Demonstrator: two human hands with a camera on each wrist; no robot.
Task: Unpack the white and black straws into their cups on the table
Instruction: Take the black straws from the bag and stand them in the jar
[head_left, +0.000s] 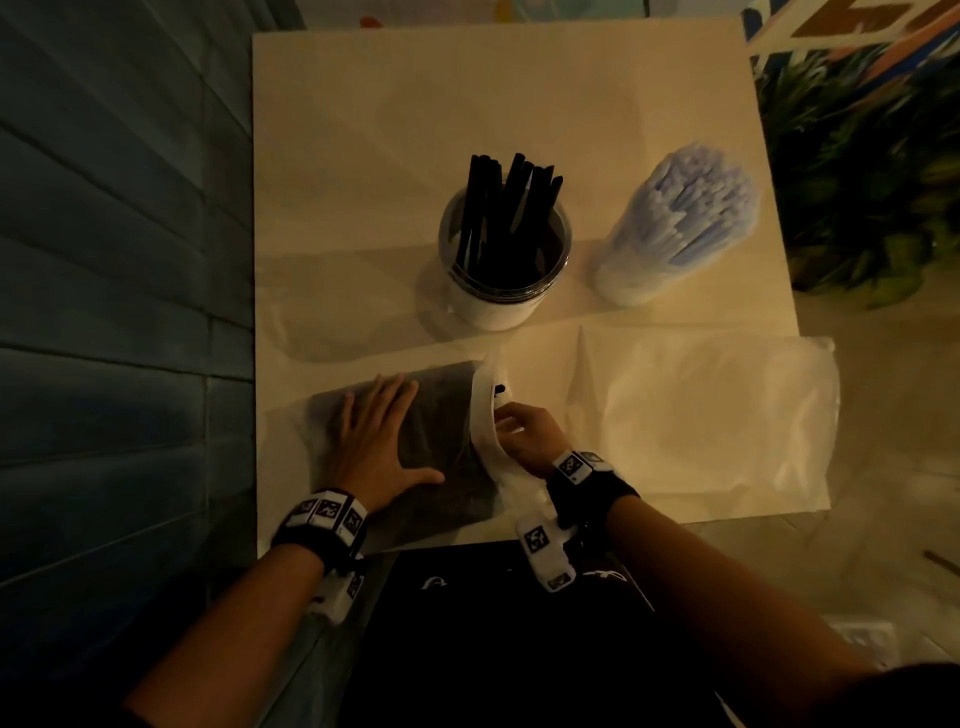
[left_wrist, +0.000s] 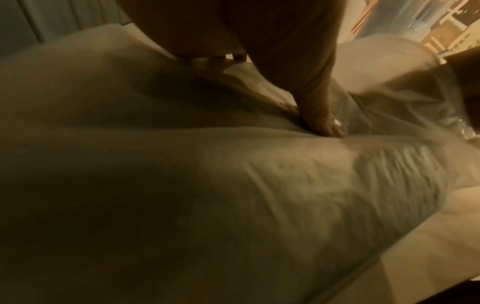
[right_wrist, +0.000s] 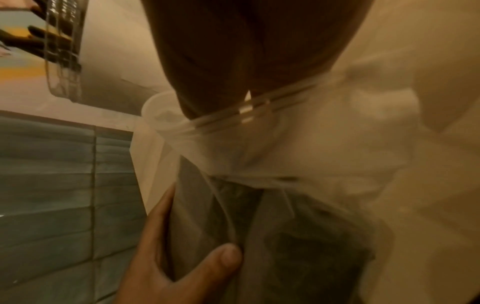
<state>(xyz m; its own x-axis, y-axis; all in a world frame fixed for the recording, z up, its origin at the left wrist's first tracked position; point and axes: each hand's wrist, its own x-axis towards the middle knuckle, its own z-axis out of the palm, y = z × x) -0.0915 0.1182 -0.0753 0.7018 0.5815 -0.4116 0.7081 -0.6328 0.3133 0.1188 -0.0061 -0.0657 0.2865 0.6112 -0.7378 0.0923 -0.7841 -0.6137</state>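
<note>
A frosted plastic bag of black straws (head_left: 441, 421) lies at the table's near left. My left hand (head_left: 382, 441) presses flat on it with straight, spread fingers; its thumb (left_wrist: 319, 117) pushes into the plastic. At the bag's lifted white zip rim (head_left: 485, 431), my right hand (head_left: 514, 423) is curled, and its fingers (right_wrist: 233, 51) pass under the zip strip into the mouth. Their tips are hidden. Further back, a white cup (head_left: 493, 312) holds several black straws (head_left: 509, 208). To its right stands a cup packed with white straws (head_left: 680, 218).
An empty frosted bag (head_left: 717, 415) lies flat at the near right, overhanging the table's edge (head_left: 800, 332). A blue-grey panelled wall (head_left: 104, 260) runs along the left. A leafy plant (head_left: 857, 182) stands past the right edge.
</note>
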